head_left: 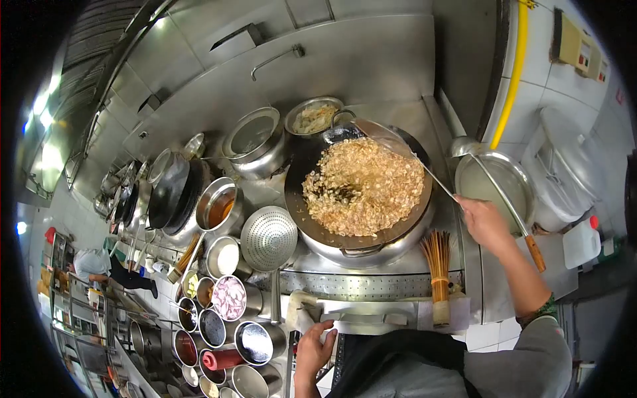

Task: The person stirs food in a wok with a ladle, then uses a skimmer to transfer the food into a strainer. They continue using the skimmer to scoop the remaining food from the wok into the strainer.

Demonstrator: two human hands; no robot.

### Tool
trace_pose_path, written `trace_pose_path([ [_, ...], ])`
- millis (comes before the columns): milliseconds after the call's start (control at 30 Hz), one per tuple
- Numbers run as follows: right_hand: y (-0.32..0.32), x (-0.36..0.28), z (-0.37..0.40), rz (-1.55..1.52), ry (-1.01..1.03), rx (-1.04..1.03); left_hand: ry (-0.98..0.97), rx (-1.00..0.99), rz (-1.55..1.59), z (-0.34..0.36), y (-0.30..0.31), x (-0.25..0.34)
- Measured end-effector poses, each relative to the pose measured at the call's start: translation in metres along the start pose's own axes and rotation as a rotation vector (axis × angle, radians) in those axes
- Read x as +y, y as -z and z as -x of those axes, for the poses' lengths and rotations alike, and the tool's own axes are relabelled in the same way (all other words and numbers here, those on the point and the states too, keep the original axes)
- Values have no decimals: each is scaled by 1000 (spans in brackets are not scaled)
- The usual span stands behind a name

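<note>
A large wok (296,215) full of chopped, light brown food (371,186) sits on the stove, with a dark patch in the middle of the food. My right hand (483,222) is closed around the handle of a wok spatula (385,137). Its broad metal blade rests at the far right side of the wok, over the food. Down by the stove's front edge, my left hand (314,349) holds nothing that I can see, its fingers loosely curled and apart. Beside it are a pale cloth (300,312) and a metal bar handle (365,319).
A perforated skimmer (269,237) lies left of the wok, near pots of sauces and chopped onion (229,298). A bamboo brush (438,278) stands at the front edge. To the right, a ladle (502,189) leans across a basin (472,171). Another person (99,264) is far left.
</note>
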State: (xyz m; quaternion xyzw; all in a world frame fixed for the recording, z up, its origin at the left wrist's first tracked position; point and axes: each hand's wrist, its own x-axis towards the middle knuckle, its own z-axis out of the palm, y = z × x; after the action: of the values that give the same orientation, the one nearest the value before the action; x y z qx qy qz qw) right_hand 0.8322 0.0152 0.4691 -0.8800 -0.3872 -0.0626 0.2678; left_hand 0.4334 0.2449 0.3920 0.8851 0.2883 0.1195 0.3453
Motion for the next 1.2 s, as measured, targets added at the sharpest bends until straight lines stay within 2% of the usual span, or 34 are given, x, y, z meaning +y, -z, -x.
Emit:
trace_pose_path([
  [100,-14,-9,9,14,-106,-213,28,-4,-19,1,2,7],
  [200,-6,-13,6,-104,-46,-116,62,1,27,4,-3,0],
  [233,1,-14,1,-84,-157,-159,77,-11,51,6,-5,-2],
  [333,-3,7,-16,-38,-33,2,54,-29,36,6,-5,-3],
  [467,-15,9,6,53,-104,-73,33,24,25,6,-4,-9],
  [567,-12,-20,30,-92,-136,-184,73,31,80,7,-8,-11],
  [667,-5,-17,27,-157,-146,-102,89,-22,93,5,-6,-3],
  [700,7,-21,17,-115,-216,-168,66,-30,94,4,-7,-2],
  [800,5,1,-11,23,-101,-12,11,-39,58,-4,-4,6],
  [900,6,11,-20,-9,-83,27,-9,-8,18,-4,0,1],
  [1100,6,-37,33,-334,-279,-344,117,49,96,14,-9,-26],
  [1200,8,-40,39,-388,-302,-271,87,2,44,10,-7,-12],
])
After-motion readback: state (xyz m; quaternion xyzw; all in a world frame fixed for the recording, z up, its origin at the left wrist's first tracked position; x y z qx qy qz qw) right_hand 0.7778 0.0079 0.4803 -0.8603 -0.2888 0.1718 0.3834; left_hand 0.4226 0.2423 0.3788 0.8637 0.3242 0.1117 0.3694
